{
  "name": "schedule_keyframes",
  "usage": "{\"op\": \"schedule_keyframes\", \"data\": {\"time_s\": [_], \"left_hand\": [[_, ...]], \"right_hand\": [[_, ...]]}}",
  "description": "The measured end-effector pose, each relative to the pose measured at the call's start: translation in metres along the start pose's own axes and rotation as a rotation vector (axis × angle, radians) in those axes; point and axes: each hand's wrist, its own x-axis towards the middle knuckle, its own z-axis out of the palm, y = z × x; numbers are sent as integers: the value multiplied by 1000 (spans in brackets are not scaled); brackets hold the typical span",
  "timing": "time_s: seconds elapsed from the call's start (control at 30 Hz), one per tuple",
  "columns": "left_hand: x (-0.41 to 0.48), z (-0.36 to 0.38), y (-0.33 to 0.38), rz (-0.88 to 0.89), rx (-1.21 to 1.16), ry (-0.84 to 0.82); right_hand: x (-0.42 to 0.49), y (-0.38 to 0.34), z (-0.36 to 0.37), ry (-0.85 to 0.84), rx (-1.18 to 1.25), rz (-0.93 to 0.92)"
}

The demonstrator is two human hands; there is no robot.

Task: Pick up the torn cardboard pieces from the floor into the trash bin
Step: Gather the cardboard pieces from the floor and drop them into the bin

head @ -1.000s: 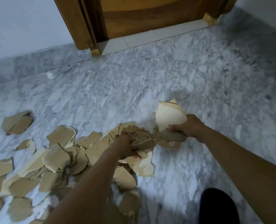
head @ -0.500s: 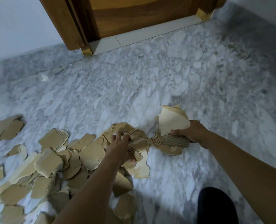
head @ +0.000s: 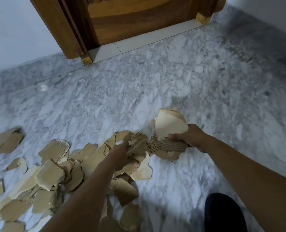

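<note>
Several torn brown cardboard pieces [head: 50, 174] lie heaped on the grey marble floor at lower left. My right hand [head: 190, 137] grips a bunch of cardboard pieces [head: 170, 129], held just above the floor at centre right. My left hand [head: 122, 156] reaches into the right end of the heap, its fingers curled round a printed cardboard piece [head: 132, 155]. No trash bin is in view.
A wooden door and frame [head: 122, 22] stand at the far side, with a white wall [head: 13, 30] to their left. A lone cardboard piece [head: 5, 142] lies at far left. A dark rounded object [head: 226, 213] sits at the lower right by my right arm.
My left hand has dropped back into the heap and closed on the printed piece. My right hand has kept its bunch nearly still. The camera has tilted slightly.
</note>
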Motion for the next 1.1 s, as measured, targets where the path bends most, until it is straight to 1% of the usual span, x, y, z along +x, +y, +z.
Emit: {"op": "schedule_keyframes", "data": {"time_s": [0.07, 0.13, 0.2, 0.3, 0.37, 0.4, 0.47, 0.57, 0.7, 0.73, 0.8, 0.9, 1.0, 1.1], "left_hand": [[-1, -13, -2, -39, -132, 22], [-1, -32, -6, -84, -195, 59], [0, -50, -14, -138, -307, 98], [2, -74, -28, -189, -609, 132], [0, -83, -31, -178, -801, 162], [-1, -85, -31, -165, -862, 172], [-5, -85, -24, -128, -946, 147], [-17, -80, 2, -84, -1035, 28], [-20, -75, 43, -137, -1214, -25], [-17, -75, 49, -136, -1234, -34], [-11, -77, 63, -137, -1191, -3], [-10, -83, 83, -49, -1083, -43], [-13, -88, 107, -15, -948, -96], [-11, -91, 137, 106, -886, -175]], "right_hand": [[-2, -5, -5, 9, 24, -5], [-4, -9, -11, 26, 53, -21], [-7, -14, -16, 45, 64, -35], [-9, -18, -17, 32, 132, -38], [-12, -23, -8, -4, 231, -29], [-12, -26, -2, -24, 280, -31], [-14, -36, 15, -75, 362, -37], [-14, -48, 49, -128, 430, -45], [-13, -50, 76, -143, 445, -4], [-16, -49, 77, -168, 447, 6], [-22, -48, 73, -204, 439, 4], [-36, -48, 62, -235, 406, 14], [-55, -48, 41, -215, 368, 10], [-78, -43, 10, -121, 402, -52]]}}
